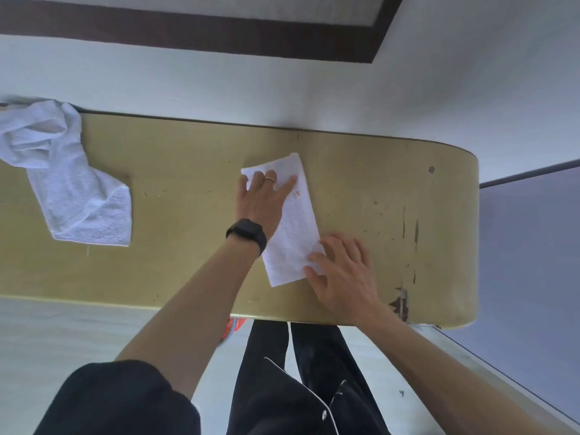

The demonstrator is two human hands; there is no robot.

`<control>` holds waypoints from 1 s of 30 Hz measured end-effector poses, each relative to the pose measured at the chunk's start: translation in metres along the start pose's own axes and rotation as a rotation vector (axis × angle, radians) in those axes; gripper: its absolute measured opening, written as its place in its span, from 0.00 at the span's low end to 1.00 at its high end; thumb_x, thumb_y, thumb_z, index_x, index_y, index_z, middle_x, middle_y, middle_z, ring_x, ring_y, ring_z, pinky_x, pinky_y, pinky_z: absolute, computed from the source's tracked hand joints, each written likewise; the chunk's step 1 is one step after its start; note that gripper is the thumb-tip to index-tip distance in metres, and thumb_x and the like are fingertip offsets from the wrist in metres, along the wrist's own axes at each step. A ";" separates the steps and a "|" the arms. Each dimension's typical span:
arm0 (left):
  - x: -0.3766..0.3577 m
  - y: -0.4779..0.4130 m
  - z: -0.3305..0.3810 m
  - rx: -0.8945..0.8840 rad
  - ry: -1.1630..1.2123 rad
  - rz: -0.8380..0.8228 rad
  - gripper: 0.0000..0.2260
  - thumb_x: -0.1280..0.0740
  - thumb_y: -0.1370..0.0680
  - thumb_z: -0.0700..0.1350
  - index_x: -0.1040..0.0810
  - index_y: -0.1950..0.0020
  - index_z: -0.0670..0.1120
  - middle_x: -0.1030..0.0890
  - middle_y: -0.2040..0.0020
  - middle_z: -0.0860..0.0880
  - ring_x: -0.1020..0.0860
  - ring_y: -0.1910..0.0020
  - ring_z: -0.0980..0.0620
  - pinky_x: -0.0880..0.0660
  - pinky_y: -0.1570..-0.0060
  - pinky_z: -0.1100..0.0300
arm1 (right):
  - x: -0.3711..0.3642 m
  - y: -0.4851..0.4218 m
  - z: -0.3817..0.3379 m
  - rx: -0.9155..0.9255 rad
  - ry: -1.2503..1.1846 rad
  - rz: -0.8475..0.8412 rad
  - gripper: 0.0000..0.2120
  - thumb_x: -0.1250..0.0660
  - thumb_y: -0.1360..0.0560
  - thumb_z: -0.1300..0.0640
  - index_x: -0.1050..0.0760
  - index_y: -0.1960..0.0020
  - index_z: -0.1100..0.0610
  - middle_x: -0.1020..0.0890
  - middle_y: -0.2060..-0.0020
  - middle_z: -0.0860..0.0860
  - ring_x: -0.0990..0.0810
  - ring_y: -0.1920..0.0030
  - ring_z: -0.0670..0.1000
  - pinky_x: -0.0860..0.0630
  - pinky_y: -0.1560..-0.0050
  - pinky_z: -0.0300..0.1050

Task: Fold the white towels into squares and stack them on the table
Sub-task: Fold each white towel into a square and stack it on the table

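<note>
A white towel [296,224], folded into a long narrow strip, lies flat on the yellow-brown table [194,215], slanting from far left to near right. My left hand [263,199] presses its far end with fingers spread flat; a black band is on that wrist. My right hand [340,271] lies flat on the near end, fingers straight along the towel's edge. A small red mark shows on the towel between the hands.
A second white towel [62,180] lies crumpled at the table's far left, partly over the back edge. The table's right end is rounded, with chipped paint near the front corner [401,304]. A white wall runs behind the table.
</note>
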State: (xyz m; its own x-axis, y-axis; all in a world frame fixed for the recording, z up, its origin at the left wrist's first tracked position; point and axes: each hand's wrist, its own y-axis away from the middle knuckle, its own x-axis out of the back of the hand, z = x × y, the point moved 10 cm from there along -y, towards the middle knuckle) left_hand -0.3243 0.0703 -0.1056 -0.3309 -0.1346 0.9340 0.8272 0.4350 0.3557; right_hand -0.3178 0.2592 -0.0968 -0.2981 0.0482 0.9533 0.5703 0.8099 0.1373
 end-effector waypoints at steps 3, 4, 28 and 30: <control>-0.003 0.017 0.004 0.062 0.146 0.048 0.34 0.40 0.25 0.36 0.42 0.22 0.59 0.34 0.26 0.48 0.35 0.30 0.47 0.41 0.30 0.46 | 0.005 0.001 -0.010 0.013 -0.050 0.036 0.09 0.35 0.24 0.46 0.19 0.50 0.48 0.22 0.42 0.49 0.28 0.35 0.54 0.35 0.34 0.52; -0.006 0.030 0.002 0.082 0.189 0.074 0.32 0.38 0.25 0.37 0.38 0.23 0.57 0.33 0.26 0.48 0.34 0.29 0.47 0.40 0.31 0.46 | 0.008 0.002 -0.011 0.014 -0.071 0.060 0.08 0.34 0.24 0.48 0.19 0.50 0.48 0.22 0.43 0.49 0.27 0.37 0.54 0.34 0.36 0.51; -0.080 0.209 0.035 -0.325 0.345 0.163 0.21 0.27 0.37 0.32 0.22 0.48 0.49 0.22 0.49 0.50 0.26 0.46 0.47 0.30 0.45 0.54 | -0.028 0.092 -0.031 0.243 -0.074 0.043 0.11 0.26 0.32 0.61 0.20 0.52 0.50 0.19 0.51 0.46 0.23 0.47 0.55 0.30 0.48 0.48; -0.075 0.210 0.032 -0.342 0.372 0.180 0.19 0.26 0.36 0.32 0.20 0.50 0.48 0.20 0.52 0.50 0.23 0.51 0.46 0.31 0.46 0.55 | -0.026 0.093 -0.028 0.233 -0.116 0.029 0.08 0.27 0.28 0.59 0.19 0.50 0.51 0.18 0.51 0.47 0.22 0.48 0.55 0.29 0.49 0.48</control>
State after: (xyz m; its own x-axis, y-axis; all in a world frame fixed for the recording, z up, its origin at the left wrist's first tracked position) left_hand -0.1406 0.2006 -0.1021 -0.0383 -0.4179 0.9077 0.9774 0.1734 0.1211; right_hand -0.2359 0.3173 -0.1013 -0.3774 0.1296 0.9169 0.3921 0.9194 0.0314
